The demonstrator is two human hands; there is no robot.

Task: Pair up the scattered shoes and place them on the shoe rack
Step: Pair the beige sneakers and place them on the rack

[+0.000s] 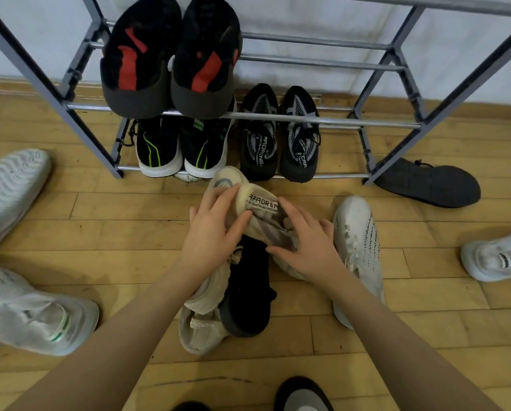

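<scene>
Three pairs stand on the shoe rack (278, 116). Both hands, left (211, 229) and right (309, 241), grip a beige sneaker (261, 207); white sneakers (359, 247) remain scattered across the floor (129, 209).

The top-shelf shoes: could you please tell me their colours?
Black with red patches and dark grey soles, head view.

Six shoes (258, 134) sit on one rack (322, 121), nine more shoes (359, 253) lie on the floor.

wood floor (123, 232), shoe rack (322, 121), scattered shoes (364, 250)
</scene>
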